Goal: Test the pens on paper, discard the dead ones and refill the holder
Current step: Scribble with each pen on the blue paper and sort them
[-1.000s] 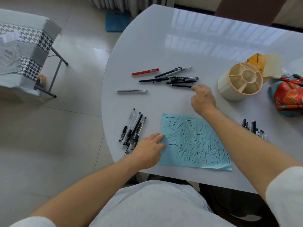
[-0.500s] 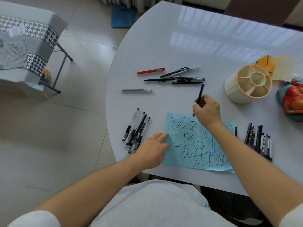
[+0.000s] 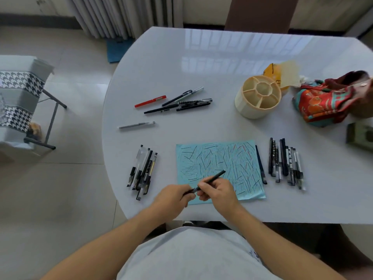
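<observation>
A black pen [image 3: 214,178] is held over the near left corner of the blue paper [image 3: 220,164], which is covered in scribbled lines. My right hand [image 3: 219,191] grips the pen's barrel and my left hand [image 3: 173,199] pinches its near end. Left of the paper lies a bundle of several pens [image 3: 142,171]; right of it lies another row of pens [image 3: 285,161]. More pens [image 3: 181,103], a red pen [image 3: 150,101] and a grey pen [image 3: 137,125] lie farther back. The cream compartmented holder [image 3: 258,98] stands at the back right and looks bare inside.
A red patterned cloth bag [image 3: 331,102] and a yellow item [image 3: 272,72] sit behind and right of the holder. A dark box [image 3: 361,134] lies at the right edge. A houndstooth-covered stand [image 3: 18,102] is on the floor at left.
My right hand picked a black pen from the far group and brought it near over the paper. My left hand left the paper's edge and took the pen's near end.
</observation>
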A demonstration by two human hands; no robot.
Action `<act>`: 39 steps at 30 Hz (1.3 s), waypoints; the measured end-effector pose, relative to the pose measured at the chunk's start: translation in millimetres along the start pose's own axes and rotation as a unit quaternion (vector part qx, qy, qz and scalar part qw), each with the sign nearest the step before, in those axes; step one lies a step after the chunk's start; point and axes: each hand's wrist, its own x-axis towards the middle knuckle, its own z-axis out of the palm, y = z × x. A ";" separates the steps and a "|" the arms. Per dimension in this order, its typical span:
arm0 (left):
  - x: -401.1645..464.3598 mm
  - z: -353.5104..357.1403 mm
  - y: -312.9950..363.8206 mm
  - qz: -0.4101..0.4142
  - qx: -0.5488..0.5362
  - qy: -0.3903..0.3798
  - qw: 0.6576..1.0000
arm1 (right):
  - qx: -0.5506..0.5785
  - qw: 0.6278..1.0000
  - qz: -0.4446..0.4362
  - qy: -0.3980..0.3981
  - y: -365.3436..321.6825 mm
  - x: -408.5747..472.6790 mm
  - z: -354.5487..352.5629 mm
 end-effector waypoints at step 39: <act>-15.3 22.9 -45.3 0.102 0.091 0.111 0.984 | -0.119 0.986 -0.082 0.083 6.6 25.0 2.2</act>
